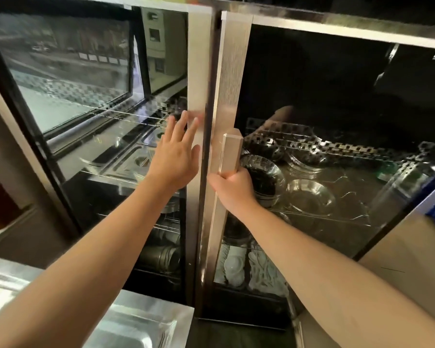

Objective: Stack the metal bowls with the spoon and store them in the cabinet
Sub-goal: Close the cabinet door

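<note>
A tall metal cabinet (201, 71) with two glass doors fills the view. My left hand (176, 154) is open, its palm flat against the left door's glass near the middle frame. My right hand (232, 188) is shut on the right door's long gold handle (232, 151). Behind the right glass, metal bowls (264, 179) sit on a wire shelf, with another metal bowl (310, 197) beside them. No spoon is visible to me.
Lower shelves hold stacked metal cups (161, 254) and white dishes (234, 267). Metal trays (126, 159) lie behind the left glass. A steel sink (136, 325) is at the bottom left. A beige surface (407, 249) is at the right.
</note>
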`<state>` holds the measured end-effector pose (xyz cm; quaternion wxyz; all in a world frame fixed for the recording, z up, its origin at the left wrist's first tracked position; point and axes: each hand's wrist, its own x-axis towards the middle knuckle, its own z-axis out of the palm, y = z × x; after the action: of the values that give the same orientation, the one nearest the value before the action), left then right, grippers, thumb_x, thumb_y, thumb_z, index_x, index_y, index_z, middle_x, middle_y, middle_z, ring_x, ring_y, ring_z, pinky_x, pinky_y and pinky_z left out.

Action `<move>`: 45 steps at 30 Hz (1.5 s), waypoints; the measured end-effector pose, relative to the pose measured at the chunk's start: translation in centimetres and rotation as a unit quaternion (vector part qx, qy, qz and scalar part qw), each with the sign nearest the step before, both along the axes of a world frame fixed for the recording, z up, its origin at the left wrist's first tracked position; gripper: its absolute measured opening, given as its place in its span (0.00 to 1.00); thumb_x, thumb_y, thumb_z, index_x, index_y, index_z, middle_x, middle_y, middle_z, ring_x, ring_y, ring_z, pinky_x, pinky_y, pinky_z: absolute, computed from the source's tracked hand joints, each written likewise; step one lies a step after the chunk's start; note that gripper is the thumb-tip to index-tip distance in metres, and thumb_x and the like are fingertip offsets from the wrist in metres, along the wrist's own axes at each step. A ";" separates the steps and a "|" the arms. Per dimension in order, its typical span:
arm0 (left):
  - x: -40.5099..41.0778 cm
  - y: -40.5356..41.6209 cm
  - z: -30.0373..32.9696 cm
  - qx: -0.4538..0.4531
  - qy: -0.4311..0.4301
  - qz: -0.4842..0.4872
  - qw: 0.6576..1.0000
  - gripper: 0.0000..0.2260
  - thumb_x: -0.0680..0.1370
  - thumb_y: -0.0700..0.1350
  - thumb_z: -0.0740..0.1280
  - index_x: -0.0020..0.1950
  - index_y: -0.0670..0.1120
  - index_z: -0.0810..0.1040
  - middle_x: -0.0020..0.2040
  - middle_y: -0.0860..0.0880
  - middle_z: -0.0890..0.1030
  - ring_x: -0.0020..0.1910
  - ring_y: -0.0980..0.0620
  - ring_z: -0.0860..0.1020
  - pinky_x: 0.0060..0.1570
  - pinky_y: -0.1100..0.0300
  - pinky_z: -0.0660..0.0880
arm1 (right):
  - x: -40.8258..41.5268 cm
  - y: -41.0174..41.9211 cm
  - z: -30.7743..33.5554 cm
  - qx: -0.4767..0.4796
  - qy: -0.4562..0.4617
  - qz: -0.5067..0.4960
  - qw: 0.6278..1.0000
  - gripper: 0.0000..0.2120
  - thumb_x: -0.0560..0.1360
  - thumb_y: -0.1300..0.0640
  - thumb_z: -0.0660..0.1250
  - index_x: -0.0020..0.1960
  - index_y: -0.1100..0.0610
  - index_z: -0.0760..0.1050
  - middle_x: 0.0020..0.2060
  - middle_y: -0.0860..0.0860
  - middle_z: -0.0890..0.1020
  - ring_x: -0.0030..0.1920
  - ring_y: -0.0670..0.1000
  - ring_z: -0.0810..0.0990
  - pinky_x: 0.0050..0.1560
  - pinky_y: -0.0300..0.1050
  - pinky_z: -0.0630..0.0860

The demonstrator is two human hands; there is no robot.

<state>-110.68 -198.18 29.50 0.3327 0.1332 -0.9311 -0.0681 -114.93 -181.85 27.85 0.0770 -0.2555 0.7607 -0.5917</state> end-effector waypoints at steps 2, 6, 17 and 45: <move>-0.4 -0.3 -0.6 -0.010 -0.009 0.009 1.000 0.29 0.82 0.51 0.54 0.82 0.48 0.52 0.83 0.44 0.49 0.81 0.40 0.45 0.77 0.40 0.51 | -0.5 -0.5 -0.4 -0.005 0.010 -0.008 1.000 0.15 0.72 0.59 0.72 0.31 0.51 0.72 0.22 0.42 0.74 0.28 0.46 0.77 0.34 0.43 0.74; -0.9 -0.4 -1.2 -0.040 -0.006 0.026 0.999 0.31 0.80 0.52 0.56 0.82 0.48 0.52 0.83 0.43 0.49 0.81 0.38 0.45 0.75 0.43 0.48 | -1.5 -1.3 -1.1 -0.026 0.040 -0.010 0.999 0.14 0.73 0.58 0.72 0.32 0.50 0.72 0.24 0.41 0.76 0.29 0.45 0.78 0.33 0.39 0.74; -2.3 -1.7 -2.8 -0.147 0.034 0.068 0.986 0.35 0.79 0.57 0.59 0.82 0.46 0.53 0.82 0.40 0.53 0.81 0.36 0.48 0.78 0.44 0.45 | -3.7 -2.8 -2.1 -0.057 0.122 -0.038 0.990 0.17 0.69 0.44 0.67 0.52 0.54 0.83 0.43 0.46 0.86 0.45 0.46 0.85 0.43 0.45 0.84; 0.0 0.2 0.2 -0.018 0.000 0.010 1.000 0.35 0.77 0.54 0.67 0.81 0.48 0.58 0.82 0.43 0.56 0.80 0.38 0.55 0.75 0.42 0.57 | -3.6 -1.7 -1.8 0.048 0.122 -0.036 0.991 0.23 0.68 0.33 0.63 0.51 0.48 0.82 0.40 0.42 0.85 0.40 0.44 0.84 0.41 0.47 0.85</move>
<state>-110.64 -198.03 29.67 0.3360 0.1366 -0.9307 -0.0479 -118.54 -183.59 26.08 -0.0256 -0.2937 0.8005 -0.5218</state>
